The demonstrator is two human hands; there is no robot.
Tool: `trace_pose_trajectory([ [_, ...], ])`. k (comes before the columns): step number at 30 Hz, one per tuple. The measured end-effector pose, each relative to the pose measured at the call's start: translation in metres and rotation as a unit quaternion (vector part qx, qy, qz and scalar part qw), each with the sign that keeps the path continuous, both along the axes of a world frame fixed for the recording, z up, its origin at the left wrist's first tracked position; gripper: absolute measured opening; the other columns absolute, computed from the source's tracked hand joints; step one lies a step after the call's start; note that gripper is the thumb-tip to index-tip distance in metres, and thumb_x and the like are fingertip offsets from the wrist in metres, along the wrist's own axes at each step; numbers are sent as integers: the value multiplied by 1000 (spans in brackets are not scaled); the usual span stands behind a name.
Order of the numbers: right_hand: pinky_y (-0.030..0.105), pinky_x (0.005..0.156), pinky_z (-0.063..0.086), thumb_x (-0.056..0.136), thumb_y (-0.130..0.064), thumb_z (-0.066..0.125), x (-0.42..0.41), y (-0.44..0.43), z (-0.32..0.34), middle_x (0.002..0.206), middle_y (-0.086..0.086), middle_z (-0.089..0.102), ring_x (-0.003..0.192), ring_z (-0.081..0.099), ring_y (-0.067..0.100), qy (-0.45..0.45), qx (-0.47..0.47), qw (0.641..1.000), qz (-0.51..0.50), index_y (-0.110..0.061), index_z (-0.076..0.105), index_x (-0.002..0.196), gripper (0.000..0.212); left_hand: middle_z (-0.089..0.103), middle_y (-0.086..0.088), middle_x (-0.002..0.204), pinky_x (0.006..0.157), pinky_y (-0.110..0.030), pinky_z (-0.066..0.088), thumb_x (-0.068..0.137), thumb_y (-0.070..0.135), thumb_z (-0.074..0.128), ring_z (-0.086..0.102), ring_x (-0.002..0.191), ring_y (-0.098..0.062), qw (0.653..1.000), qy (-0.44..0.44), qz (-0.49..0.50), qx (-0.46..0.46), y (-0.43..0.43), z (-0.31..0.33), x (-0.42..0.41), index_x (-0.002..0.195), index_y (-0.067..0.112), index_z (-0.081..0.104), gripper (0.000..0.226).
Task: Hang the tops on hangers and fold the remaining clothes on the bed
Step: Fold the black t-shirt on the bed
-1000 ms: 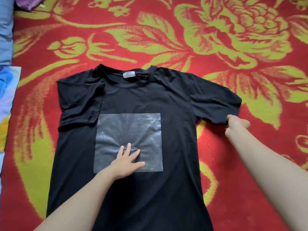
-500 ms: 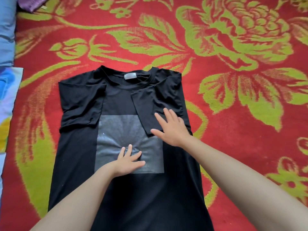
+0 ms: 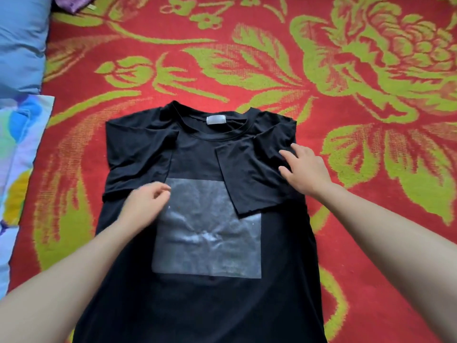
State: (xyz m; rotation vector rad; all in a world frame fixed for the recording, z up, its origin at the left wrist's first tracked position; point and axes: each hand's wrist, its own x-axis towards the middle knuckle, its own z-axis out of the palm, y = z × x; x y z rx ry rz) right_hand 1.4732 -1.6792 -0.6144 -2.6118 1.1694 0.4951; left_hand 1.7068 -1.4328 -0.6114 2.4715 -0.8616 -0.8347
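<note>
Flatly, right grip (image 3: 306, 169) on T-shirt (image 3: 222, 305) sleeve; left grip (image 3: 146, 204) — by print (image 3: 207, 233).

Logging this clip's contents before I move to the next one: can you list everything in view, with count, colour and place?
T-shirt: one, black, front up in the middle of the blanket, both sleeves folded in over the chest.
Print: one, silvery grey square, on the shirt's chest; a sleeve overlaps its upper corner.
Neck label: one, white, inside the collar.
Blanket: one, red with green flowers, under the shirt.
Blue bedding: one piece, light blue, top left corner.
Purple cloth: one, top edge, mostly cut off.
Patterned sheet: one, white, blue and yellow, left edge.
Left hand: blurred, at the print's left edge.
Right hand: fingers straight, on the folded sleeve.
</note>
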Motion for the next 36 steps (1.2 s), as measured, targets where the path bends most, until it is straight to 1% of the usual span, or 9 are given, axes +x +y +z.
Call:
trace_pose_trajectory([
  [3,40,111,19,100,-36,33,20,-21,-4,158,4,6,145,5,22,33,-9,998,52,-23,19,149,53,63,-18,115,93,-44,42,87,9,55,54,110,-37,992,-123,25,27,-4,0,52,115,7,64,29],
  [8,43,112,19,100,-42,29,46,-44,-16,159,5,-5,145,-1,24,89,57,994,10,-30,12,150,54,50,-22,130,95,-48,36,88,11,54,41,117,-43,979,-180,5,95,-21,-7,94,132,10,52,44],
  [11,47,111,18,100,-44,27,58,-54,-19,158,4,7,144,8,27,77,66,995,-22,-30,24,147,49,45,-18,138,99,-50,34,88,11,53,37,122,-42,977,-188,-2,104,-34,-14,108,137,11,45,50],
  [14,47,107,22,99,-36,33,70,-66,-20,150,9,29,136,23,31,-14,-42,997,-63,-26,41,139,41,32,-12,149,103,-52,29,90,8,49,29,132,-38,976,-192,-2,104,-53,-17,120,144,13,35,56],
  [19,53,105,30,95,-24,52,71,-92,-40,155,6,17,138,21,32,-5,61,995,-78,-26,9,150,70,12,-10,157,112,-50,22,86,-4,42,18,140,-35,975,-184,-15,121,-77,-26,158,149,17,19,71],
  [22,53,101,34,89,-26,62,75,-101,-42,151,7,26,133,30,34,-6,62,993,-98,-27,12,149,78,17,-10,156,112,-49,22,83,-5,44,19,141,-32,977,-170,-11,128,-85,-29,177,150,20,17,76],
  [27,52,98,32,87,-24,64,75,-99,-48,150,2,26,134,27,29,-31,59,989,-133,-28,30,143,66,38,-12,146,106,-49,29,86,11,57,33,134,-33,977,-120,3,177,-97,-34,184,147,29,24,72],
  [32,48,94,32,85,-20,64,74,-98,-54,145,-1,32,131,30,26,-71,50,983,-159,-26,40,135,56,60,-11,125,98,-42,30,89,17,57,46,123,-31,975,-164,31,149,-105,-24,187,121,20,61,32],
  [36,47,92,32,83,-18,66,76,-101,-55,141,1,36,128,32,26,-80,51,981,-171,-22,45,128,50,66,-13,107,93,-40,36,86,11,58,54,109,-34,982,-165,37,79,-96,-8,185,97,18,67,16],
])
